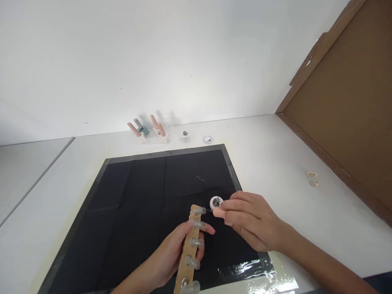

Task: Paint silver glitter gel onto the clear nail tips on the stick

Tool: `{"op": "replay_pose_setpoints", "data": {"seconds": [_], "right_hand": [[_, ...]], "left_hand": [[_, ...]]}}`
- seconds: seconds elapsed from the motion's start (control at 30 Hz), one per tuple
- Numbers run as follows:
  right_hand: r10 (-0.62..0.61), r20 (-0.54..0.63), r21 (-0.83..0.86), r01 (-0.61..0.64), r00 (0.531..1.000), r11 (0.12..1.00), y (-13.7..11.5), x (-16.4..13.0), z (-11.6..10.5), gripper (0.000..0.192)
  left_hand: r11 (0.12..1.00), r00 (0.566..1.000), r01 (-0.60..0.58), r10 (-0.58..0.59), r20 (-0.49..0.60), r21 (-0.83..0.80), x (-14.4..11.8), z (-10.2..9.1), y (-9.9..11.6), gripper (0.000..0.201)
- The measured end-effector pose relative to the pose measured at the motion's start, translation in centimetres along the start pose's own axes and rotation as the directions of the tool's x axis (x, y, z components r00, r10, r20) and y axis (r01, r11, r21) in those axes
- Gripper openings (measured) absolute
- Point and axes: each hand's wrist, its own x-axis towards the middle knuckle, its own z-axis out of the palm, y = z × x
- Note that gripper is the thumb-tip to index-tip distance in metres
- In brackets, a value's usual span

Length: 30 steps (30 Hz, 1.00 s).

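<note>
The left hand (170, 257) grips a tan wooden strip (186, 253) studded with clear false nail tips, tilted up, seemingly for reach; the right hand (251, 222) pinches a thin peach-handled brush (217, 212) at the top tip, beside a small white round pot (216, 201) on the black mat (137, 204) covering the white counter (275, 163).

A tan wooden strip (186, 253) carrying 5 clear false nail tips in a row lies lengthwise over the black mat (137, 196), gripped from the left side. A peach-handled brush (218, 212) points its thin tip at the topmost nail. A small white pot (216, 201) sits just behind.
</note>
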Motion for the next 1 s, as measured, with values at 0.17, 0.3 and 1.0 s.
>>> {"op": "replay_pose_setpoints", "data": {"seconds": [0.17,0.3,1.0], "right_hand": [[0.078,-0.083,0.065,-0.073,0.994,0.995,0.0,-0.3,0.1,0.019],[0.134,-0.097,0.16,-0.117,0.986,0.98,-0.2,-0.4,0.5,0.016],[0.277,-0.017,0.354,-0.254,0.961,0.9,-0.5,-0.3,0.1,0.017]], "left_hand": [[0.999,0.998,0.038,-0.037,-0.045,0.036,0.1,0.0,-0.1,0.047],[0.992,0.997,0.071,-0.067,-0.041,0.1,0.1,0.0,-0.2,0.048],[0.975,0.997,0.076,-0.067,-0.046,0.211,0.0,-0.7,-1.2,0.049]]}}
